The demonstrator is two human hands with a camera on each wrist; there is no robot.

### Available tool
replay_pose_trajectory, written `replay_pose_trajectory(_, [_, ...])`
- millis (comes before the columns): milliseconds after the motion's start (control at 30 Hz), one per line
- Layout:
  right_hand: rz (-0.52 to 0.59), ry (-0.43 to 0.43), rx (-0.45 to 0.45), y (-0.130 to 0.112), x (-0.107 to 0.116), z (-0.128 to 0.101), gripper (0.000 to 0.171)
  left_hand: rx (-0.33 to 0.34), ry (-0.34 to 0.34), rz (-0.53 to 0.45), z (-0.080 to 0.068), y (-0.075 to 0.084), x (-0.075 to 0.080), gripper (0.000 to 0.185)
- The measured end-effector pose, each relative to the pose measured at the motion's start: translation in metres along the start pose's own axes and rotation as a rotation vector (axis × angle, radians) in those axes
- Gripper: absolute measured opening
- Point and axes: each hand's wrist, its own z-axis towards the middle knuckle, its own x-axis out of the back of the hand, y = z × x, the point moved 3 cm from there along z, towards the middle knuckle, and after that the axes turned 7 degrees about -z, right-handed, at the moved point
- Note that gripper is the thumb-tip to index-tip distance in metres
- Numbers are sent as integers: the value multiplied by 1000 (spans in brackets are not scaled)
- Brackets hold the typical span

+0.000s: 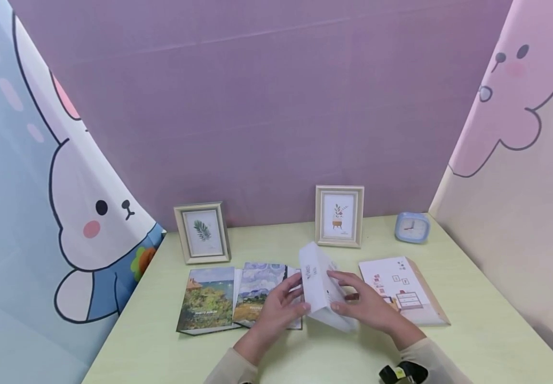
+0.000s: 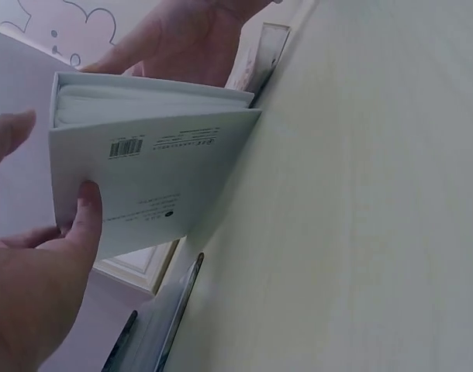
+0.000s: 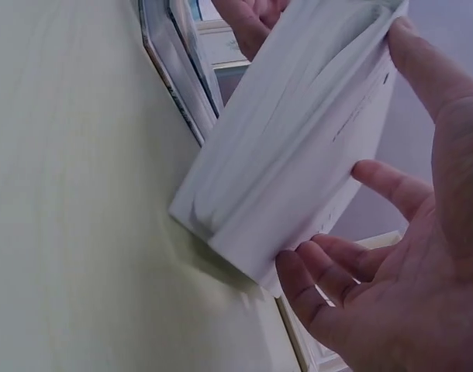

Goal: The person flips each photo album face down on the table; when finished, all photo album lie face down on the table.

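A white album (image 1: 322, 290) is held upright on its lower edge on the worktop (image 1: 478, 330), between both hands. The left hand (image 1: 278, 306) is curled round its left side, with the thumb (image 2: 85, 221) pressed on the back cover beside a barcode. The right hand (image 1: 370, 304) is laid against the right side, its fingers (image 3: 322, 279) bent round the lower corner and its thumb up on the top edge. The small print on the cover cannot be read in any view.

Part of the lying frame (image 1: 403, 290) to the right is hidden by the right hand, and its picture of furniture is only partly seen. Two albums with painted covers lie flat to the left: the left book (image 1: 206, 301) and the middle book (image 1: 259, 290), whose near right corner is covered by the left hand. Their titles are too small to be made out. A dark object at the right wrist is cut off by the bottom edge of the head view.

The worktop is pale green-yellow, with a faint grain. At its back two frames are stood upright: the leaf frame (image 1: 203, 232) on the left and the plant frame (image 1: 339, 216) nearer the middle. A small blue clock (image 1: 412, 226) is set at the far right corner. A mauve wall (image 1: 267, 96) is seen behind, and panels printed with cartoon rabbits close in both sides.
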Motion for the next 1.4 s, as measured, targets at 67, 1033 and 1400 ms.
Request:
replay_pose_trajectory(67, [27,-3,3,0,0,0,71,4,-16,-9,0,0,0,76])
replay_pose_trajectory(1033, [222,-97,140,-12,0,-3,79,-28,-138,9,-4,0,-10,82])
replay_pose_trajectory(1400, [348,-123,134,-12,2,-2,79,-58,-135,55,-1,-3,-9,70])
